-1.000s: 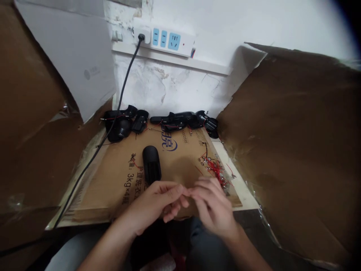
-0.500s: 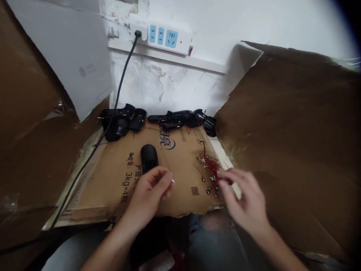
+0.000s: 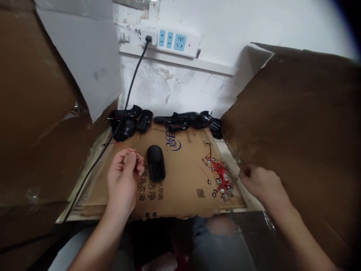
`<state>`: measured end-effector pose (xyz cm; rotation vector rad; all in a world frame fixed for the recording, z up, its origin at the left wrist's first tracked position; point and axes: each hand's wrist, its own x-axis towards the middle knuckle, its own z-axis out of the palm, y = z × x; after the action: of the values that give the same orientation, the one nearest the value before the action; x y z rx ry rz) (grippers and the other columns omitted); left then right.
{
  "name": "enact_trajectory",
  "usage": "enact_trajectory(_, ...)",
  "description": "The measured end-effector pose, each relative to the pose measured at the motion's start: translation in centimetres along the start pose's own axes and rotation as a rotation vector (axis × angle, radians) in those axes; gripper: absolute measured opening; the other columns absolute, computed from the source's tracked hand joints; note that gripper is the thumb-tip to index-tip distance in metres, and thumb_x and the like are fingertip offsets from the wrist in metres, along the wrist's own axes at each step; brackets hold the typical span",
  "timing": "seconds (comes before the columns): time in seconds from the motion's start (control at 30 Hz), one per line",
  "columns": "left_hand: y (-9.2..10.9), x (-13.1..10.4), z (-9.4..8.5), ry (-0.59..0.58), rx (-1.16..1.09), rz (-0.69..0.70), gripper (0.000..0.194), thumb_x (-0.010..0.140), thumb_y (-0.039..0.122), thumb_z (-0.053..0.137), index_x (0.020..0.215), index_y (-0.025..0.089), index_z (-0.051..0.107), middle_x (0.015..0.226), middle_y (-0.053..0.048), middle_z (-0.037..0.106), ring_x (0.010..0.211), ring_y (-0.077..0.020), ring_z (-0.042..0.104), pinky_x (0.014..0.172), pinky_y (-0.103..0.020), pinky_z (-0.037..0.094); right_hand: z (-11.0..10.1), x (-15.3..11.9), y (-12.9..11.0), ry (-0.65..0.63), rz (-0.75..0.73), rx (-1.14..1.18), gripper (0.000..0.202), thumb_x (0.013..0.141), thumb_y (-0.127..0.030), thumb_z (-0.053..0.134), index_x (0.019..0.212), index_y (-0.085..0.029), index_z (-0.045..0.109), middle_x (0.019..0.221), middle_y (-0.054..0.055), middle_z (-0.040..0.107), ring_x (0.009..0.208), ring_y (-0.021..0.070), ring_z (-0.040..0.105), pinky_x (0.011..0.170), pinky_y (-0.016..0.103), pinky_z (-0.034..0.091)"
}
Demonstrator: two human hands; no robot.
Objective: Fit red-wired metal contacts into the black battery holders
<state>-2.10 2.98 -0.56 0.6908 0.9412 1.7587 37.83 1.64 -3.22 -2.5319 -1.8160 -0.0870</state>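
My left hand is raised over the left part of the cardboard, its fingers pinched. A small metal contact with a thin reddish wire shows at its fingertips. Just right of that hand lies a black plastic shell, long and rounded, with a hollow at its near end. At the right of the cardboard is a tangled pile of red wires with small metal contacts. My right hand is closed to the right of the pile, apart from it; whatever its fingers hold is hidden.
Several black shells with wires line the back by the wall. A black cable runs from the power strip down the left side. Cardboard walls enclose both sides. The printed cardboard sheet covers the work surface.
My left hand has moved left, from in front of the black shell to beside it. My right hand has left the wire pile toward the right and its fingers have closed. The view has shifted slightly.
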Motion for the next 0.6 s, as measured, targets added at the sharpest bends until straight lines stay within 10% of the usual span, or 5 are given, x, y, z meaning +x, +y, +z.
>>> enact_trajectory(0.17, -1.1, -0.1, -0.4, -0.046, 0.102, -0.029, 0.028, 0.088, 0.038, 0.087, 0.1, 0.019, 0.07, 0.082, 0.001, 0.066, 0.067, -0.0089, 0.055, 0.06, -0.018, 0.045, -5.0, -1.4, -9.1, 0.097, -0.085, 0.711, 0.016, 0.079, -0.037, 0.065, 0.082, -0.024, 0.072, 0.069, 0.004, 0.071, 0.06, 0.0204, 0.06, 0.061, 0.034, 0.042)
enact_trajectory(0.33, -1.9, 0.0, -0.8, -0.057, 0.18, -0.021, 0.033, 0.088, 0.043, 0.086, 0.101, 0.018, 0.071, 0.081, 0.001, 0.068, 0.067, -0.0086, 0.056, 0.061, -0.018, 0.045, -4.8, -1.8, -19.4, -0.278, -0.21, 1.475, 0.024, 0.074, -0.043, 0.073, 0.079, -0.022, 0.062, 0.06, -0.005, 0.052, 0.052, 0.0111, 0.041, 0.049, 0.024, 0.028)
enact_trajectory(0.6, -1.1, 0.2, -1.6, -0.129, 0.355, -0.007, 0.038, 0.09, 0.049, 0.085, 0.105, 0.018, 0.07, 0.084, -0.002, 0.075, 0.068, -0.0098, 0.061, 0.063, -0.019, 0.048, -0.7, -2.1, -20.8, -0.663, -0.133, 1.735, 0.036, 0.07, -0.043, 0.084, 0.084, -0.023, 0.057, 0.06, -0.011, 0.042, 0.045, 0.0059, 0.03, 0.043, 0.02, 0.013)
